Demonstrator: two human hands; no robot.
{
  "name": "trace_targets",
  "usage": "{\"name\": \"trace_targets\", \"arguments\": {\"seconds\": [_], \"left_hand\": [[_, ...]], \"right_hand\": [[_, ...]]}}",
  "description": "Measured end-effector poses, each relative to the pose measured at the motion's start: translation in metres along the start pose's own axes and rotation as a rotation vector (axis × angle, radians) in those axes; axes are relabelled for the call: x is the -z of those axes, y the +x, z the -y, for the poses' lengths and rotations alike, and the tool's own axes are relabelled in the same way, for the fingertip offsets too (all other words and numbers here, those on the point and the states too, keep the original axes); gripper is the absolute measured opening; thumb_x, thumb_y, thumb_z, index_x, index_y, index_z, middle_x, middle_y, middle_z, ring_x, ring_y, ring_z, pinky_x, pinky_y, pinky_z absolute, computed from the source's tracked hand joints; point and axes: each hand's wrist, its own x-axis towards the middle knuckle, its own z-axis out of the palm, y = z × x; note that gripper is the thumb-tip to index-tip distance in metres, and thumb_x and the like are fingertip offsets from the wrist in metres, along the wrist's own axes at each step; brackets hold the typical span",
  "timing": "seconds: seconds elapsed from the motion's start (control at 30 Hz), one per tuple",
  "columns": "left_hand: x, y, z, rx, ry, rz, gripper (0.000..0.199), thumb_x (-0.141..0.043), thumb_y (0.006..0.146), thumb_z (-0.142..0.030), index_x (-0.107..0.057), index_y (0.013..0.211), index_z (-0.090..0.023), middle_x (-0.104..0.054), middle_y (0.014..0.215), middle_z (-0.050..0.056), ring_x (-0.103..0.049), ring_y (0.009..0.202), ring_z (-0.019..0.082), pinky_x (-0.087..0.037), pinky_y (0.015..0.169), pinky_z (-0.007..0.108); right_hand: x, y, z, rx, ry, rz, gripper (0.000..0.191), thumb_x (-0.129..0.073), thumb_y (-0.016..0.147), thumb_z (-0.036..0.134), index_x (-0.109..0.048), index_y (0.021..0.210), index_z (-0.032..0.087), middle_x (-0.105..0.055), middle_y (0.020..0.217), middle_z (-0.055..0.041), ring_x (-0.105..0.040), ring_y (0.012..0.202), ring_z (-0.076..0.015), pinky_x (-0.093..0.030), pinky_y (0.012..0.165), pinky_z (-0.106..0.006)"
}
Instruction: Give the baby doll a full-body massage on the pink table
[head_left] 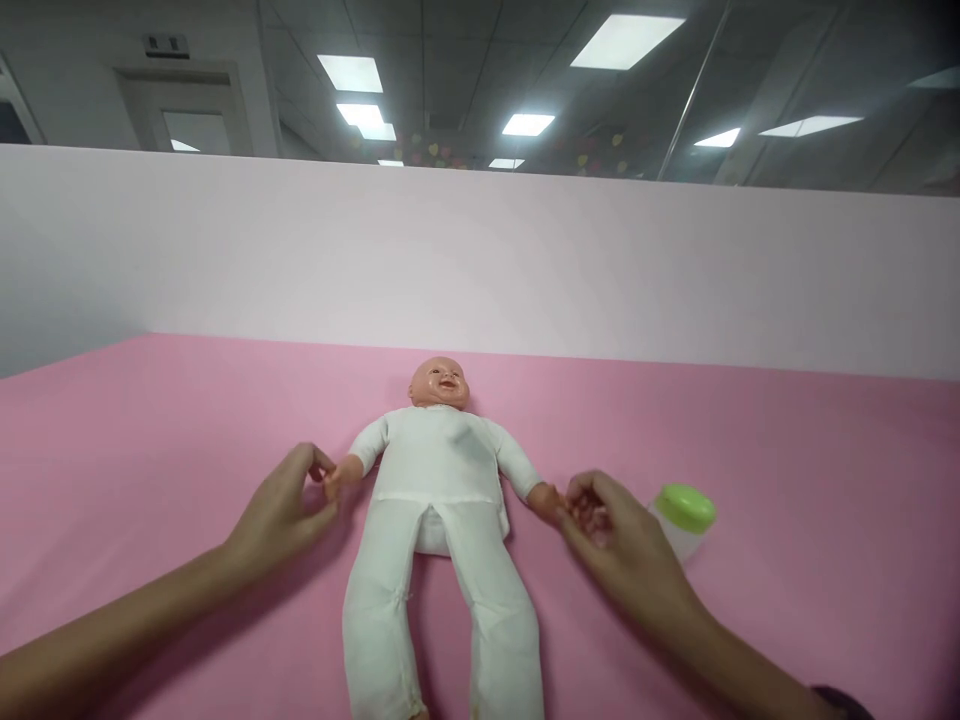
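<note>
A baby doll (442, 460) with a white cloth body lies on its back, its head toward the far wall and its legs toward me. My left hand (289, 505) pinches the doll's hand on the left side between thumb and fingers. On the other side, my right hand (619, 535) grips the doll's other hand with curled fingers. Both doll arms are spread outward from the body. The doll's feet are mostly cut off by the lower frame edge.
Just beyond my right hand stands a small container with a green lid (686, 508), partly hidden by that hand. A pink surface (187, 420) lies under everything. A white partition (480, 260) rises behind the doll.
</note>
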Motion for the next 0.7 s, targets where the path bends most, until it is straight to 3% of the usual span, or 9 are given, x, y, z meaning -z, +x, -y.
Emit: {"name": "trace_targets", "arguments": {"seconds": [0.1,0.17,0.3,0.37,0.43,0.53,0.63,0.7], "left_hand": [[-0.002,-0.015,0.000,0.001,-0.011,0.076,0.018,-0.056,0.084,-0.041,-0.049,0.085,-0.024,-0.065,0.090,0.003,-0.061,0.078,0.022,-0.050,0.069,0.035],[0.002,-0.002,-0.008,-0.023,-0.019,0.036,0.020,-0.056,0.085,-0.043,-0.051,0.087,-0.024,-0.066,0.093,0.004,-0.062,0.082,0.022,-0.051,0.072,0.036],[0.011,0.065,-0.022,-0.055,-0.056,-0.139,0.024,-0.056,0.085,-0.044,-0.058,0.097,-0.024,-0.068,0.104,0.005,-0.063,0.093,0.022,-0.051,0.080,0.034],[0.008,0.108,-0.020,-0.001,-0.058,-0.116,0.024,-0.054,0.084,-0.042,-0.062,0.098,-0.023,-0.069,0.109,0.004,-0.063,0.093,0.021,-0.050,0.075,0.031],[-0.003,0.149,-0.012,0.102,-0.051,-0.034,0.023,-0.052,0.084,-0.041,-0.065,0.086,-0.022,-0.072,0.102,0.004,-0.065,0.090,0.022,-0.049,0.072,0.030],[-0.029,0.192,0.004,0.323,0.032,0.186,0.027,-0.053,0.081,-0.041,-0.062,0.068,-0.020,-0.070,0.078,0.006,-0.066,0.081,0.025,-0.048,0.066,0.031],[-0.053,0.208,0.019,0.470,0.202,0.319,0.025,-0.059,0.077,-0.039,-0.060,0.062,-0.019,-0.067,0.068,0.009,-0.066,0.076,0.028,-0.046,0.064,0.033],[-0.061,0.209,0.027,0.467,0.224,0.341,0.023,-0.059,0.077,-0.037,-0.061,0.064,-0.018,-0.068,0.070,0.009,-0.067,0.077,0.027,-0.046,0.065,0.032]], "right_hand": [[-0.007,-0.022,-0.004,0.013,-0.012,0.075,0.014,-0.051,0.088,0.036,-0.054,0.083,0.023,-0.061,0.076,-0.0025,-0.057,0.061,-0.0166,-0.045,0.053,-0.027],[-0.002,-0.013,0.003,-0.012,-0.011,0.036,0.016,-0.054,0.087,0.039,-0.055,0.086,0.023,-0.062,0.077,-0.0028,-0.058,0.063,-0.0175,-0.047,0.055,-0.028],[0.019,0.048,0.023,-0.069,-0.035,-0.129,0.022,-0.066,0.078,0.039,-0.057,0.091,0.024,-0.065,0.081,-0.0029,-0.063,0.071,-0.0199,-0.049,0.061,-0.029],[0.020,0.090,0.026,-0.093,-0.059,-0.139,0.023,-0.071,0.075,0.031,-0.059,0.093,0.023,-0.068,0.086,-0.0030,-0.065,0.076,-0.0200,-0.049,0.065,-0.029],[0.008,0.130,0.022,-0.135,-0.098,-0.124,0.025,-0.072,0.071,0.019,-0.060,0.093,0.022,-0.069,0.088,-0.0029,-0.065,0.081,-0.0195,-0.048,0.069,-0.027],[-0.030,0.171,0.000,-0.207,-0.178,-0.085,0.030,-0.067,0.071,0.008,-0.061,0.098,0.018,-0.070,0.087,-0.0047,-0.066,0.083,-0.0189,-0.046,0.069,-0.025],[-0.071,0.184,-0.027,-0.297,-0.168,0.078,0.029,-0.061,0.073,0.002,-0.061,0.100,0.013,-0.071,0.089,-0.0089,-0.067,0.073,-0.0170,-0.045,0.062,-0.023],[-0.088,0.184,-0.038,-0.311,-0.177,0.161,0.030,-0.059,0.073,0.000,-0.062,0.101,0.011,-0.070,0.091,-0.0122,-0.067,0.070,-0.0171,-0.044,0.060,-0.024]]}}
